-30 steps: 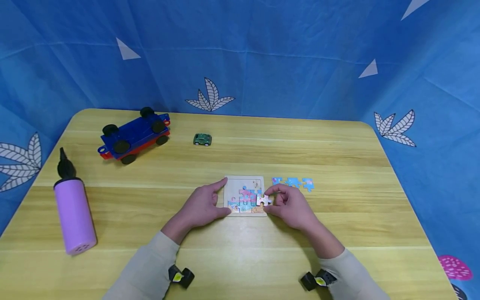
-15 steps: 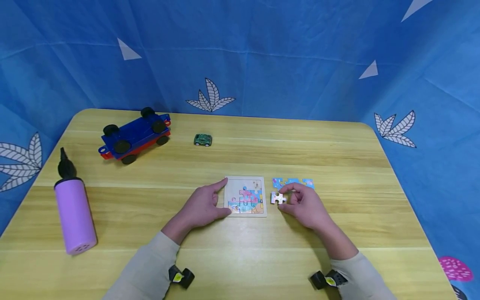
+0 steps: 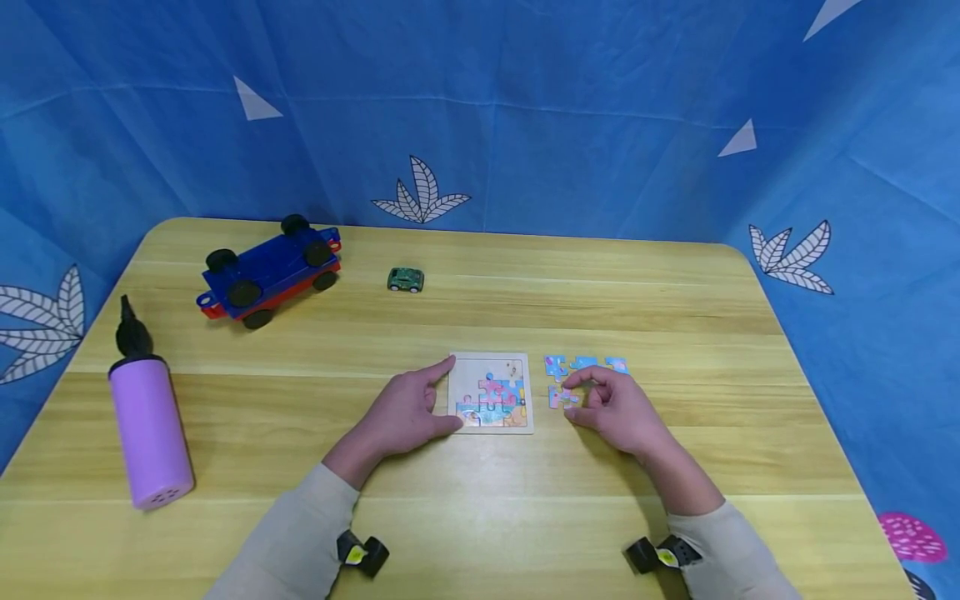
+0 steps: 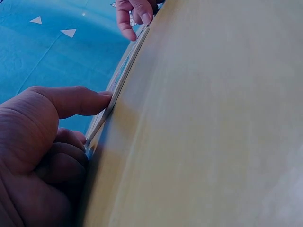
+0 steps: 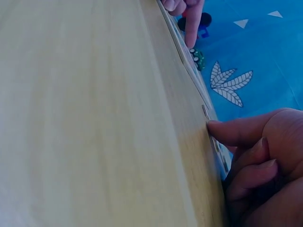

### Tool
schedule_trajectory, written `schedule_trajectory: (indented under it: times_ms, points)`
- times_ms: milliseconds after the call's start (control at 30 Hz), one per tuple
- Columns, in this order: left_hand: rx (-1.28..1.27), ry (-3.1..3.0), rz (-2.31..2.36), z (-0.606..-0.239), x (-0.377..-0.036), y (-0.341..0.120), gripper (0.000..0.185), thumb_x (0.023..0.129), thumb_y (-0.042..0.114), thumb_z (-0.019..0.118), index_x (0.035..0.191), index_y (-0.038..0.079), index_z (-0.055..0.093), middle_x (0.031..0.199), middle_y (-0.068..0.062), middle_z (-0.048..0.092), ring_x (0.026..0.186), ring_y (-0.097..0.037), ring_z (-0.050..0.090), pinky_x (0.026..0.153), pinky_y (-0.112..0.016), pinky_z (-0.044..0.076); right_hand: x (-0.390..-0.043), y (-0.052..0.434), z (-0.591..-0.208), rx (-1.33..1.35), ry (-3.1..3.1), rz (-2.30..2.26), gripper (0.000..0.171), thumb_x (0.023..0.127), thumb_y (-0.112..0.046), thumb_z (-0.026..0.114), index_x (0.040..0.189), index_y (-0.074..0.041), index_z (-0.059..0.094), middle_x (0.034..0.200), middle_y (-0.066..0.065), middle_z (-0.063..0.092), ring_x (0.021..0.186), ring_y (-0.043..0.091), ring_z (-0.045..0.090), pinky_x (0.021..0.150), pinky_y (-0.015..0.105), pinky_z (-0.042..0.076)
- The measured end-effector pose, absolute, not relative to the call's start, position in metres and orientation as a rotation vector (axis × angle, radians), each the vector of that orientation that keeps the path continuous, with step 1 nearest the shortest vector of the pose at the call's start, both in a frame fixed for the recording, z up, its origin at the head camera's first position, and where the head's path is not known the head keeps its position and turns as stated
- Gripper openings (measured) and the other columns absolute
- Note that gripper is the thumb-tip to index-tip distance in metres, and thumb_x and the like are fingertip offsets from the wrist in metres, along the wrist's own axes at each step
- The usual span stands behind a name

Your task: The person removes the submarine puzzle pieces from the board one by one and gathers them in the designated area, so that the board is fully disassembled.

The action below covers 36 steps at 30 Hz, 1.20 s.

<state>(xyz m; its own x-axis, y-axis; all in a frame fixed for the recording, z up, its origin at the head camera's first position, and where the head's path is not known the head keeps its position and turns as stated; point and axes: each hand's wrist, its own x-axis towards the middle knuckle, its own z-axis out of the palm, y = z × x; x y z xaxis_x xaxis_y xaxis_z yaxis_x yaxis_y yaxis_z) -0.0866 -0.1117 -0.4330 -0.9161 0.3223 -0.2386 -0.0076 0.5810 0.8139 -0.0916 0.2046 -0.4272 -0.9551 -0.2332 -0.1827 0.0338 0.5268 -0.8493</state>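
Observation:
A small square puzzle board (image 3: pixel 491 392), partly filled with pink and blue pieces, lies at the middle of the wooden table (image 3: pixel 480 308). My left hand (image 3: pixel 405 412) holds its left edge, index finger at the top corner and thumb (image 4: pixel 83 100) against the lower corner. My right hand (image 3: pixel 611 408) rests on the table just right of the board. Its thumb (image 5: pixel 232 130) and index finger pinch a loose puzzle piece (image 3: pixel 558 397) that lies flat on the wood. Three more blue pieces (image 3: pixel 585 364) sit in a row behind that hand.
A blue and red toy vehicle (image 3: pixel 270 268) and a small green toy car (image 3: pixel 405 279) stand at the back left. A purple hand pump (image 3: pixel 148 425) stands upright near the left edge. Blue patterned cloth walls in the table on three sides.
My right hand drew a piece off the board's right side, carried it right and brought it down flat onto the table. The left hand and the board stayed put.

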Motion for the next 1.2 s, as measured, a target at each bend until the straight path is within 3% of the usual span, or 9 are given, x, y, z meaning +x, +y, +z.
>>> schedule_trajectory:
  times_ms: [533, 1200]
  points:
    - [0.247, 2.442, 1.282, -0.4318, -0.0854, -0.1126, 0.090, 0.080, 0.023, 0.085, 0.154, 0.008, 0.037, 0.052, 0.005, 0.033, 0.046, -0.011, 0.026, 0.052, -0.028, 0.026, -0.0925, 0.2053, -0.4285, -0.121, 2.503, -1.379, 0.030, 0.084, -0.006, 0.079, 0.112, -0.004, 0.068, 0.056, -0.002, 0.038, 0.047, 0.012, 0.035, 0.065, 0.031, 0.040]
    - [0.239, 2.443, 1.270, -0.4327, -0.0857, -0.1118, 0.090, 0.080, 0.023, 0.085, 0.155, 0.008, 0.036, 0.051, 0.004, 0.034, 0.045, -0.012, 0.027, 0.052, -0.029, 0.028, -0.0928, 0.2061, -0.4277, -0.099, 2.482, -1.388, 0.031, 0.085, -0.006, 0.078, 0.113, -0.004, 0.068, 0.057, -0.001, 0.038, 0.047, 0.012, 0.034, 0.061, 0.032, 0.037]
